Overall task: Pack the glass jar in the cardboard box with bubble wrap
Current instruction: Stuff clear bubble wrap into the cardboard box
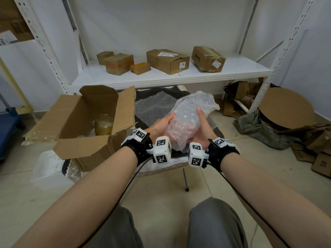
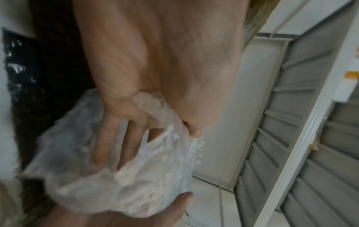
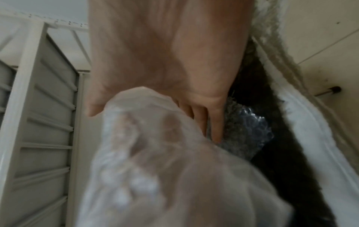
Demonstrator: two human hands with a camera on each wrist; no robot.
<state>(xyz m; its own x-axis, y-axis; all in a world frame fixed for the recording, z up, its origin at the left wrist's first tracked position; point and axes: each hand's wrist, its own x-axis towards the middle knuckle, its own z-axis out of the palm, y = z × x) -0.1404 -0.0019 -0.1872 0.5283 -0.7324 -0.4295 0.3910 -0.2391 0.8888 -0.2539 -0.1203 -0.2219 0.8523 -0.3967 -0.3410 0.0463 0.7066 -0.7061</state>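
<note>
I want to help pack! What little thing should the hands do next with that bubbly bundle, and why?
Probably carry the bubble-wrap bundle left, over the open cardboard box. Both the left hand and the right hand already hold it above the chair, and the box stands open beside them with a glass jar inside.

"45" on floor carton (image 1: pixel 321 164)

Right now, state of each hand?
Left hand: holding the bubble wrap bundle, thumb along its left side.
Right hand: holding the same bundle, thumb up its right side, fingers underneath.
</note>
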